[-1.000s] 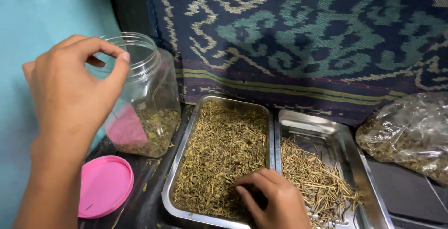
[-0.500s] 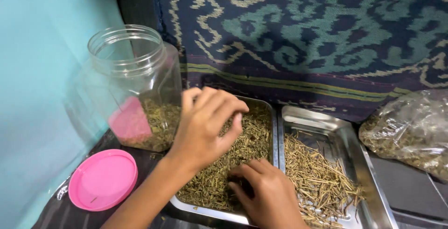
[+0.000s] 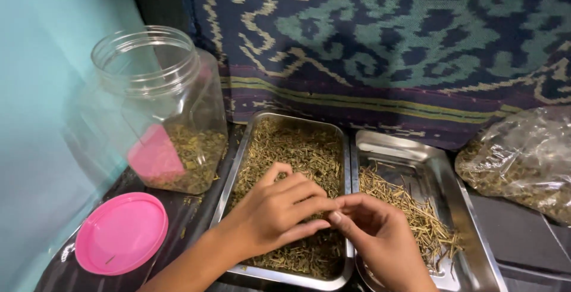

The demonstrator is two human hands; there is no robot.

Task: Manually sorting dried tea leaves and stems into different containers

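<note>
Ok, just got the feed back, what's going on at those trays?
A person has both bare hands over the left rectangular metal tray, which is full of dried greenish-brown herb bits. The left hand and right hand meet fingertip to fingertip at the tray's right edge, seemingly pinching something small. The right metal tray holds a loose pile of straw-coloured stems. An open clear plastic jar, partly filled, stands at left with its round pink lid lying beside it.

Two steel trays (image 3: 352,161), one jar (image 3: 157,107), one pink lid (image 3: 121,232), one bag (image 3: 523,161).
</note>
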